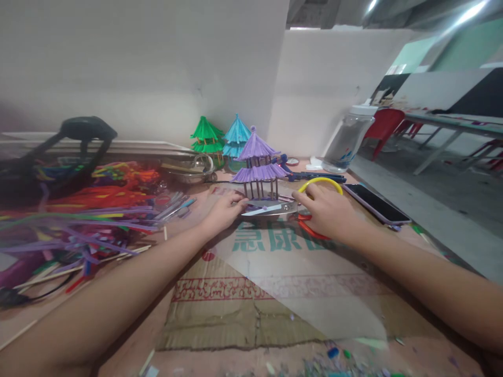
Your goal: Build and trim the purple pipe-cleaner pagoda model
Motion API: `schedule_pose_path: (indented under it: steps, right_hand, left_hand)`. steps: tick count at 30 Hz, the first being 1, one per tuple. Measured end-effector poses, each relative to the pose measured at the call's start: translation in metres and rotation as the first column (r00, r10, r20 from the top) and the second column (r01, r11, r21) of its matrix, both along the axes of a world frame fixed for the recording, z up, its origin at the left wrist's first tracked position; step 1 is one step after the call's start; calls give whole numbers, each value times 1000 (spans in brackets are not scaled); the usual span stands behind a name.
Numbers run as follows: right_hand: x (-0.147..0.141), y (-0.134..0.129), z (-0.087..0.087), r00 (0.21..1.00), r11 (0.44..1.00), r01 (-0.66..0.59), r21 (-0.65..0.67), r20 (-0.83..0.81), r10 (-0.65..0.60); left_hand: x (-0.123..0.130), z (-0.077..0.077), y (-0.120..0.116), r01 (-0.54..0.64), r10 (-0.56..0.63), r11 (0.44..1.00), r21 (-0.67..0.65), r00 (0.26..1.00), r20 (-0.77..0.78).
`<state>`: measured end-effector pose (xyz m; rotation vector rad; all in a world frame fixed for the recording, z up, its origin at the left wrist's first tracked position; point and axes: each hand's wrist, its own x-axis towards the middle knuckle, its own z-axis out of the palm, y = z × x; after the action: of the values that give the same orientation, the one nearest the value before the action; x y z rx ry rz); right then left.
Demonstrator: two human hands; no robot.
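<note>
A small purple two-tiered pavilion (258,170) on thin dark posts stands upright near the middle of the table. My left hand (229,208) is at its lower left corner, thumb and fingers together at the base; whether they grip it is hidden. To the right, my right hand (324,207) is closed at the scissors (271,209), which have one yellow and one red handle loop. Their blades point left, in front of the pavilion's base. Under the scissors lies a flat cardboard sheet (220,314) with green characters and a red patterned band.
Green (206,137) and blue (237,137) pavilions stand behind, beside a glass bowl (188,170). Colored fuzzy stems (98,196) heap at the left. A phone (376,203) and a clear bottle (349,137) are on the right. Scraps (334,353) litter the front edge.
</note>
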<state>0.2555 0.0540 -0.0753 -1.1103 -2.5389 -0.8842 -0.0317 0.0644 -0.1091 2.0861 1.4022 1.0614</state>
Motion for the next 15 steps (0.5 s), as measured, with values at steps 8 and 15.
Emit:
schedule_pose_path:
  steps: [8,15]
  right_hand:
    - [3,1,-1,1000,1000,0,-31,9,1]
    - [9,4,-7,998,996,-64,-62,23,65]
  left_hand:
    - [0,1,-1,5,-4,1000,-19,1000,16]
    - [0,0,-1,24,-24,1000,17,999,28]
